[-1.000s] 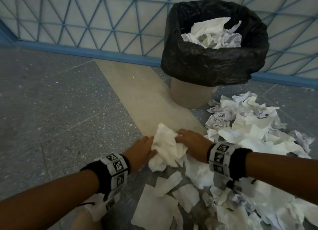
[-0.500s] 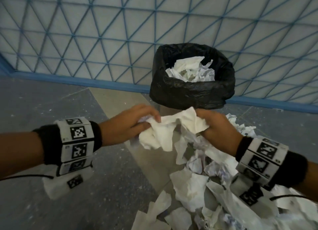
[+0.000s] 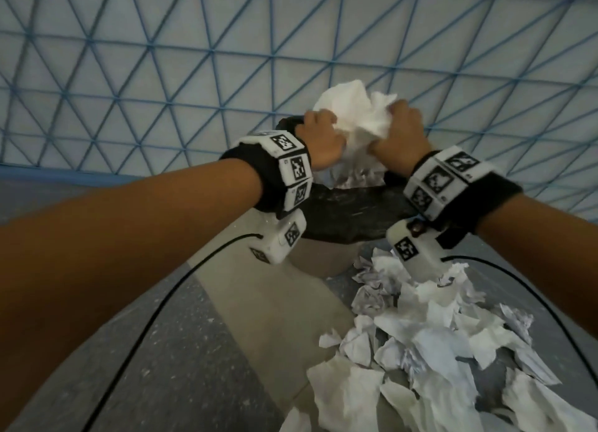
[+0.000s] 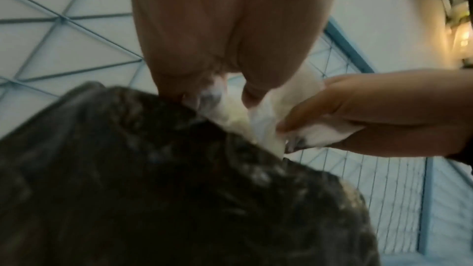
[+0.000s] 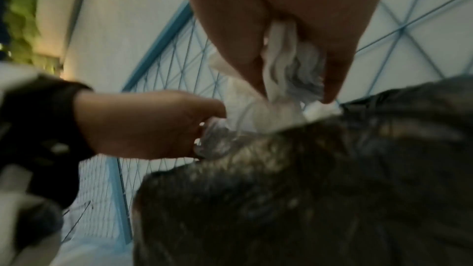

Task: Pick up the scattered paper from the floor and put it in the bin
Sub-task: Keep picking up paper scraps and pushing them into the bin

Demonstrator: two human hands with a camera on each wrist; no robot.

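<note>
The wall (image 3: pixel 161 75) stood beyond the fingers, pale and crossed with a blue triangular grid. The grey speckled floor (image 3: pixel 194 350) lay below and behind them, with a beige strip (image 3: pixel 275 302) running toward the bin. The bin (image 3: pixel 349 211), lined with a black bag, sat directly beneath the fingers, already holding some paper. The pile of scattered paper (image 3: pixel 437 334) lay well below the right hand, still large, so by my judgement most of the job remained. The crumpled wad (image 3: pixel 352 117) hung over the bin's mouth, not yet dropped. The left hand (image 3: pixel 323 140) and the right hand (image 3: pixel 401 130) had their fingers curled tight into it from either side.
</note>
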